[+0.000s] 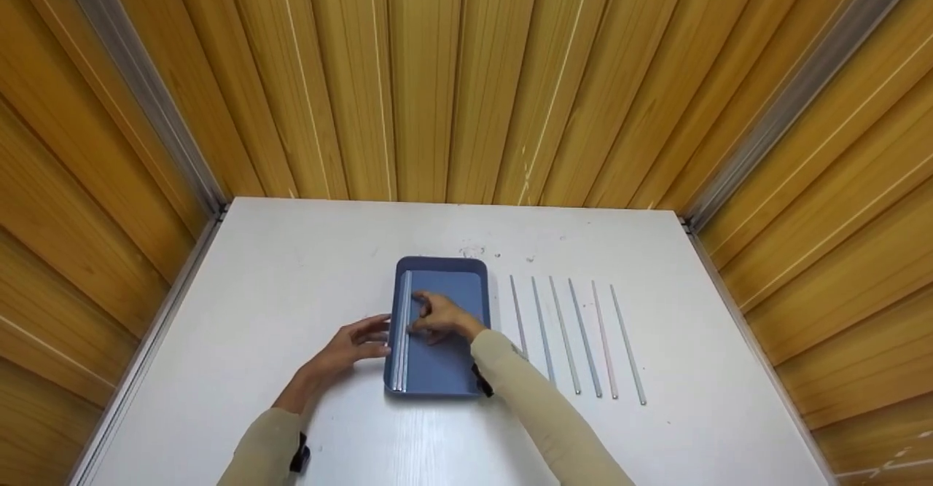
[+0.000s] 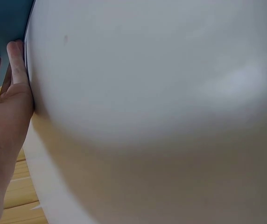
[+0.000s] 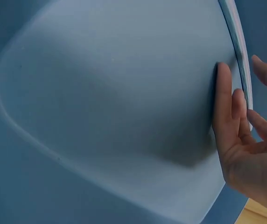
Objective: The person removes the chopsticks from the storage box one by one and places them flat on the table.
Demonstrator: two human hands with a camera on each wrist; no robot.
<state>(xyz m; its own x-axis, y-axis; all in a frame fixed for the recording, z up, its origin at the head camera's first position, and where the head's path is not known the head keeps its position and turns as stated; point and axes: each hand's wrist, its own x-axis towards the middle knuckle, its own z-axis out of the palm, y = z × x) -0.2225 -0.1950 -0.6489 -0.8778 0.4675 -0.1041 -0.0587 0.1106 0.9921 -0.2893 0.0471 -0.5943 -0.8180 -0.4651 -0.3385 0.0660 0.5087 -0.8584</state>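
A blue rectangular tray (image 1: 444,369) lies on the white table, its long sides pointing away from me. Thin straight rods (image 1: 401,362) lie side by side along its left wall; in the right wrist view pale pink and bluish rods (image 3: 239,44) show. My left hand (image 1: 344,349) rests against the tray's outer left side, fingers spread and fingertips at the wall. Inside the tray is my right hand (image 1: 443,317), index finger extended to the rods and thumb beside them. In the right wrist view its fingertips (image 3: 223,70) are right at the rods.
Several more pastel rods lie spaced apart on the table right of the tray, among them a pink rod (image 1: 604,340) and a greenish rod (image 1: 627,345). Wood-patterned walls (image 1: 423,85) enclose the table (image 1: 277,275) at the back and sides.
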